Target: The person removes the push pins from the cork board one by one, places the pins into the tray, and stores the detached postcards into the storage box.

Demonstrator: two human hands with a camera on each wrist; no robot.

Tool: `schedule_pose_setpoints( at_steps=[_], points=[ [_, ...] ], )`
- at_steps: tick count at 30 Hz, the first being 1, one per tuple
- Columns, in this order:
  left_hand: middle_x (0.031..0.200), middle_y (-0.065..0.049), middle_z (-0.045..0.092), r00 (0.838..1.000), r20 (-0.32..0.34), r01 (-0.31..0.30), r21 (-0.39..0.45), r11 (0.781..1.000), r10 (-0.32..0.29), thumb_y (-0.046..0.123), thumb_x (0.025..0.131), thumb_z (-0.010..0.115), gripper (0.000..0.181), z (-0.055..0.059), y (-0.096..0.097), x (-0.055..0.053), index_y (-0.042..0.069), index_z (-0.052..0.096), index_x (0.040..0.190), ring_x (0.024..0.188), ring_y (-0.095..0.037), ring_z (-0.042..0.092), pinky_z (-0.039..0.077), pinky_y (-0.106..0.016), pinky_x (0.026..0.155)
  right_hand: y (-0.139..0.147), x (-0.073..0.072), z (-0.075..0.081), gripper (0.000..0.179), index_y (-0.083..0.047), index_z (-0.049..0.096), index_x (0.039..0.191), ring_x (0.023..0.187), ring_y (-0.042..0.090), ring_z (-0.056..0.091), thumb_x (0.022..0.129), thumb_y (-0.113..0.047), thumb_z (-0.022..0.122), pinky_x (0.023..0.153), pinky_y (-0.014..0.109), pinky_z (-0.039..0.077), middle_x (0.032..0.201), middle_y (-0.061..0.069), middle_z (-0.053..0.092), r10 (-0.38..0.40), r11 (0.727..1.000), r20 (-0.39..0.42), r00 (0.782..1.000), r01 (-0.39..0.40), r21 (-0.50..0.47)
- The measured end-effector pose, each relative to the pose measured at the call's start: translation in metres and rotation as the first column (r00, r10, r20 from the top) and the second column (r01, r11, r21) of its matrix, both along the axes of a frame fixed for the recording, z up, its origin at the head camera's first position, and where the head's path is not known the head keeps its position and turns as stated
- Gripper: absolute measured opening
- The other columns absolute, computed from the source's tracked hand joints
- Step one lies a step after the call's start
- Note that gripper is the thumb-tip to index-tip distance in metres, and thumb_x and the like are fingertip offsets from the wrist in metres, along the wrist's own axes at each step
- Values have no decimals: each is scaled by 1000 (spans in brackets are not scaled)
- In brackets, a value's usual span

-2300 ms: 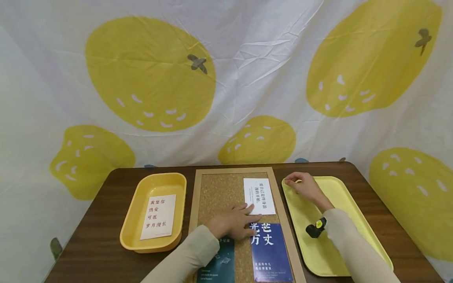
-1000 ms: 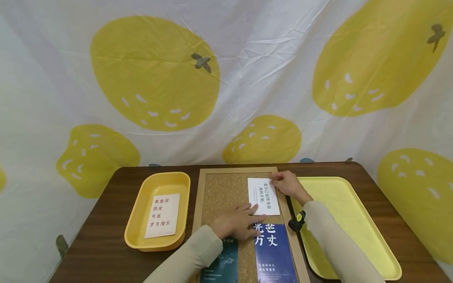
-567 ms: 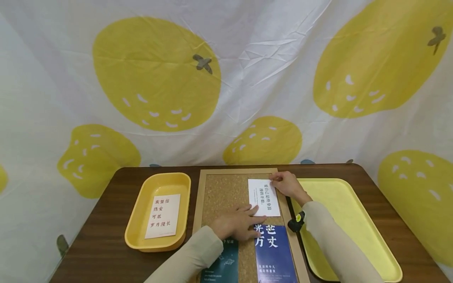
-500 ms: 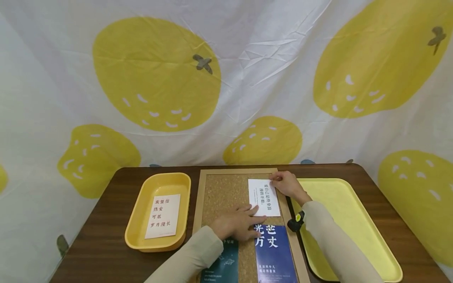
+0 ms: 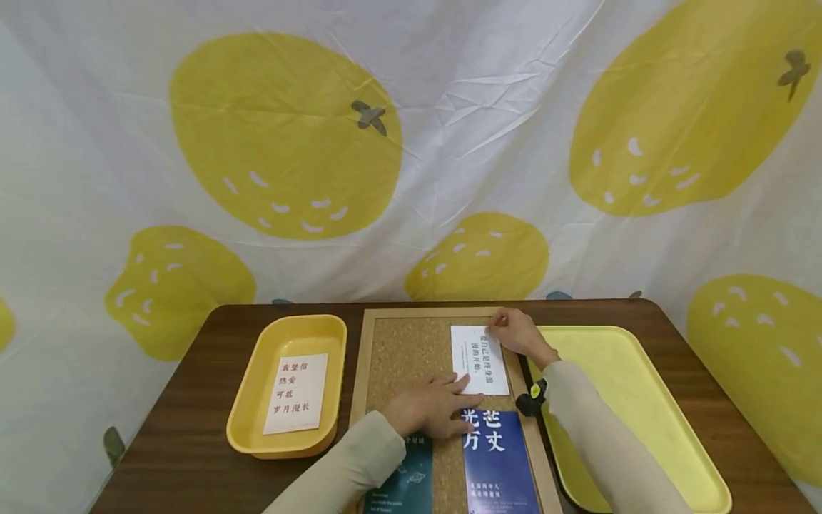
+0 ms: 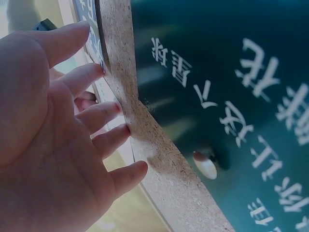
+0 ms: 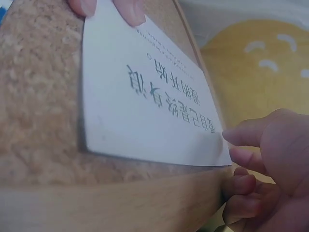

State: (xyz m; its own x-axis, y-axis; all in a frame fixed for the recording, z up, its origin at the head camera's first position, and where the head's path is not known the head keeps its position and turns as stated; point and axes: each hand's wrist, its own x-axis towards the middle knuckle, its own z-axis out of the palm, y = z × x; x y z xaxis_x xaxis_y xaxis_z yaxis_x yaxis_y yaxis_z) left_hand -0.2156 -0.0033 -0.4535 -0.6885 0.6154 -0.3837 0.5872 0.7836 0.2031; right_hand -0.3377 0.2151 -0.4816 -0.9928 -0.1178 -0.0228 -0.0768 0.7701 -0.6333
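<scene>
Currently, the corkboard point(image 5: 404, 350) bears a white card point(image 5: 472, 360) near its far right corner.
Fingers spread, the left hand point(image 5: 432, 409) touches the card's near edge; the right hand point(image 5: 517, 333) curls at its far right corner, grip impossible to tell.

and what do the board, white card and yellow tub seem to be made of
Board: matt cork, by its speckled grain; frame: likely pale wood, smooth, faintly grained. White card: probably paper or cardstock, smooth, matt, with a thin, crisp edge. Yellow tub: probably moulded plastic, satin, judging by its even colour and rounded rim.
</scene>
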Motion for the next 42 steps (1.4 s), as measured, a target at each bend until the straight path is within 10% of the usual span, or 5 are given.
schedule_pose_setpoints(
  at_steps=[29,42],
  points=[
    [165,6,21,1000,-6,2,15,1000,-2,52,99,52,58,0,2,-1,44,32,153,152,-18,16,16,-44,123,6,18,-7,38,-7,60,129,67,18,54,93,-15,68,59,28,42,84,12,64,75,973,-18,997,-77,-215],
    [164,7,21,1000,12,-16,22,1000,16,53,98,51,58,-2,1,-2,45,33,152,152,-18,16,17,-45,123,13,17,-16,25,-12,75,111,76,19,46,87,-18,76,68,32,36,80,4,59,152,969,-6,988,-150,-196]
  ],
)
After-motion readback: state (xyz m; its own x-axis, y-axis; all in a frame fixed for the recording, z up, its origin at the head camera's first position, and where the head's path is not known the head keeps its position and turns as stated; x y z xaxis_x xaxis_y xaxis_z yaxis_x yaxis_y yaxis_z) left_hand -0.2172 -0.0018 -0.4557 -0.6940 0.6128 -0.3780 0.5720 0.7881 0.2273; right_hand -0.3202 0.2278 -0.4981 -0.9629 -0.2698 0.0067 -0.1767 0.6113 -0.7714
